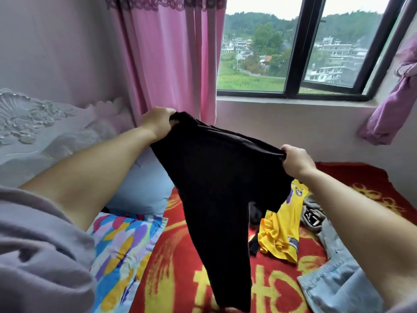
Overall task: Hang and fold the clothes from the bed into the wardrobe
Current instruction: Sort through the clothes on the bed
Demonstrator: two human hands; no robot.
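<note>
We hold the black garment (216,188) up, left hand (158,120) and right hand (295,159) each pinching its top edge. Soft, light, floppy, we judge; best kept gripped at those edge corners.

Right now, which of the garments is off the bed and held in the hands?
The black garment, gripped by the left hand and right hand. The yellow jersey and light denim piece lie on the bed.

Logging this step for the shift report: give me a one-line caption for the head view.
Both hands, left and right, hold a black garment stretched above the red blanket.
</note>
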